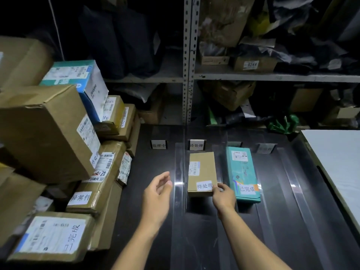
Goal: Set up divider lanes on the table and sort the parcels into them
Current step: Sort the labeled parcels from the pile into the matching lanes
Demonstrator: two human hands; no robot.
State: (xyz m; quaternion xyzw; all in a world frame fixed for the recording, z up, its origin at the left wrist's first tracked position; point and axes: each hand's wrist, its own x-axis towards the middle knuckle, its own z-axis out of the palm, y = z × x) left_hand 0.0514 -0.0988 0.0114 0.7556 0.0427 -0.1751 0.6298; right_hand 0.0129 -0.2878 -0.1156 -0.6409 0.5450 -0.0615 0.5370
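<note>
Nudging the brown box (202, 173) square in its lane, the right hand (224, 197) is pinching its near corner with fingers clamped, matching the lane sign (196, 145). The left hand (156, 193) is hovering, fingers apart, toward the pile (58, 133) along the bench's (152, 168) left edge.

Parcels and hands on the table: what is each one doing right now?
Brown parcel: flat in its lane, right hand touching its near corner.
Teal parcel: flat in the next lane, untouched.
Left hand: open, holding nothing.
Right hand: fingers on the brown parcel.
</note>
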